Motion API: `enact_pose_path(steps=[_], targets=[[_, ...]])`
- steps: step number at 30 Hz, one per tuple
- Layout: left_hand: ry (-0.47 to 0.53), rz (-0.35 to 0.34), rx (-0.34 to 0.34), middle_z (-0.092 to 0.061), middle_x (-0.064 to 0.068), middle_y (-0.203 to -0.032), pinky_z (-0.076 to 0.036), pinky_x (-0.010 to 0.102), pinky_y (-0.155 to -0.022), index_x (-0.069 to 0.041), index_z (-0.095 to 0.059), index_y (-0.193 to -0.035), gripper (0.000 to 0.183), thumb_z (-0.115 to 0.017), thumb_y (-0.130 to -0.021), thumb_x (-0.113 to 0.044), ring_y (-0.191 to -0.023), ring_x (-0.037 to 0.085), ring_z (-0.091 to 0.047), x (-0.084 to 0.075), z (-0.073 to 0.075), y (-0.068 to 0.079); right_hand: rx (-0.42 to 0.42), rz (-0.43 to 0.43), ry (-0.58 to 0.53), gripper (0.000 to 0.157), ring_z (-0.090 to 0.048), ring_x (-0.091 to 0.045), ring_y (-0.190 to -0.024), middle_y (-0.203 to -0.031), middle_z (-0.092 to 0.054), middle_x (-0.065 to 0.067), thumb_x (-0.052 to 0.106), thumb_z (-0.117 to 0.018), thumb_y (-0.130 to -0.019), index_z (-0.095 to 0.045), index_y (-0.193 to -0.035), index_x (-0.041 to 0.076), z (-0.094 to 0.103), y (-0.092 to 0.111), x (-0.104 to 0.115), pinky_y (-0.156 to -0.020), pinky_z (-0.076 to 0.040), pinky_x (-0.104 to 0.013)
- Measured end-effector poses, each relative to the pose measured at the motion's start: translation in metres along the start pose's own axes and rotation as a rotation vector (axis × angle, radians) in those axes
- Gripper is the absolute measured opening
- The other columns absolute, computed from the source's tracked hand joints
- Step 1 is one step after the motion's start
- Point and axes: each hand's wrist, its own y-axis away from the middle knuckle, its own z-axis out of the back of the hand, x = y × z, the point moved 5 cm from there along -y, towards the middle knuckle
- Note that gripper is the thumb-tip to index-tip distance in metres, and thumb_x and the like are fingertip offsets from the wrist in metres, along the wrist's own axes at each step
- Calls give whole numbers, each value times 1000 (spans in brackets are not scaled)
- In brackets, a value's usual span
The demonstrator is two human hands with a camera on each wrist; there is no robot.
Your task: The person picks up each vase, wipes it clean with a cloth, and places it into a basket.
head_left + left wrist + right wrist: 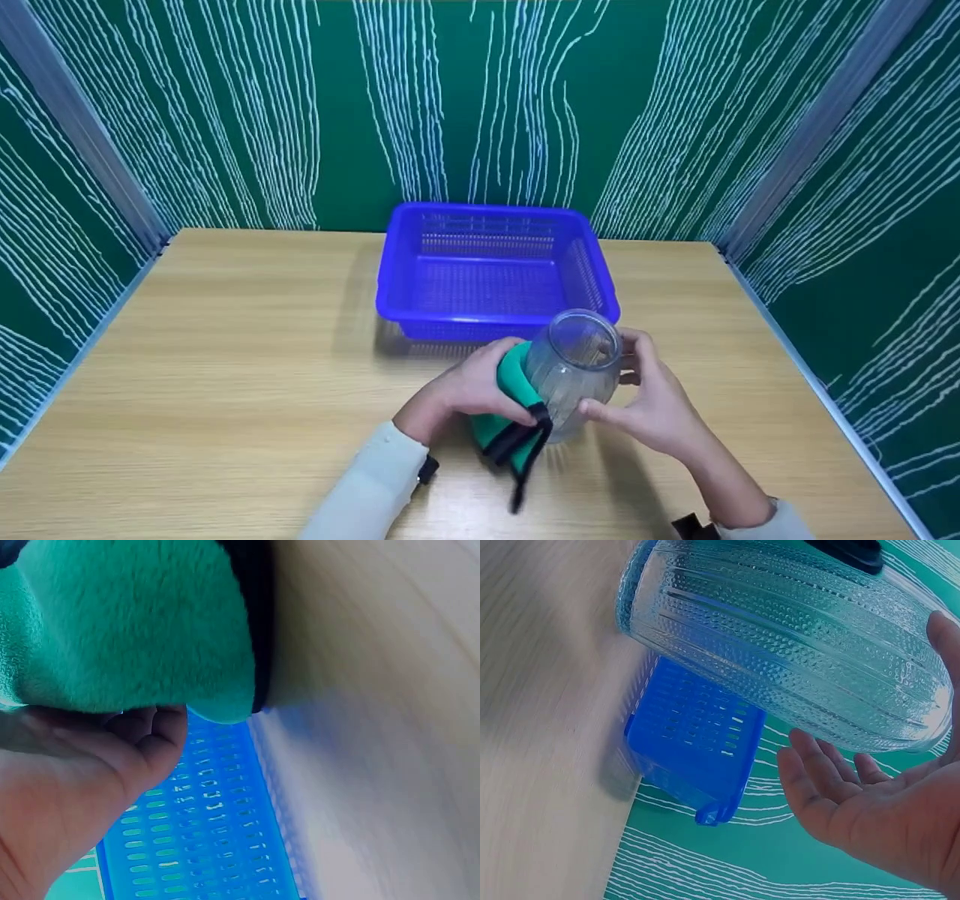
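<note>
Two hands work over one desk (pixel 225 375). The left hand (pixel 476 382), fingers bent, grips one green cloth (pixel 514 375) against one glass jar (pixel 574 382). The right hand (pixel 660 412) curves, half closed, round the jar's other side, thumb on the glass. The jar, mouth up, is before one blue basket's (pixel 480 318) near right corner.

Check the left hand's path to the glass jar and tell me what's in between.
A green cloth with black edging, gripped by the left hand, lies between that hand and the glass jar, on the jar's left side. Nothing visible separates the right hand from the jar.
</note>
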Motion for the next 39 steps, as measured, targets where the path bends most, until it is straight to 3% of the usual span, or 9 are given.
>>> enact_pose_path(steps=[4, 11, 18, 24, 32, 39], targets=[[86, -15, -20, -49, -14, -107, -40, 26, -83, -33, -42, -119, 88, -84, -42, -41, -98, 7, -47, -7, 3, 0, 0, -1, -24, 79, -51, -13, -95, -113, -49, -2, 32, -79, -61, -33, -123, 17, 0, 1, -1, -78, -45, -33], [124, -11, -36, -47, -15, -110, -41, 28, -81, -37, -39, -119, 88, -83, -43, -44, -98, 7, -47, -16, 10, 1, 8, -25, -54, 72, -51, -14, -94, -110, -49, -3, 30, -78, -62, -37, -117, 11, 1, 0, 0, -79, -45, -26], [149, -38, -64, -46, -14, -111, -41, 29, -81, -38, -38, -120, 87, -82, -45, -46, -100, 7, -46, -32, 18, 1, 32, -24, -45, 67, -50, -13, -92, -104, -52, -2, 32, -78, -61, -39, -111, 10, 2, -2, 1, -78, -45, -31], [194, -1, -79, -46, -16, -111, -42, 31, -80, -40, -39, -119, 83, -81, -48, -45, -99, 8, -47, -42, 22, 0, 44, -27, -32, 65, -50, -12, -90, -100, -52, 0, 33, -78, -61, -40, -108, 10, 2, -3, 1, -76, -45, -30], [97, 29, -158, -46, -16, -110, -42, 30, -78, -40, -39, -119, 83, -77, -47, -55, -96, 6, -47, -56, 26, -2, 51, -27, -61, 63, -51, -13, -90, -101, -54, -2, 31, -78, -62, -40, -108, 9, 2, -4, -1, -77, -45, -30], [116, -5, -97, -46, -16, -112, -40, 30, -83, -39, -35, -123, 92, -82, -44, -46, -99, 5, -47, -51, 19, -3, 56, -40, -75, 61, -51, -14, -90, -101, -54, -6, 24, -78, -63, -41, -107, 4, 6, -2, 21, -77, -45, -29]])
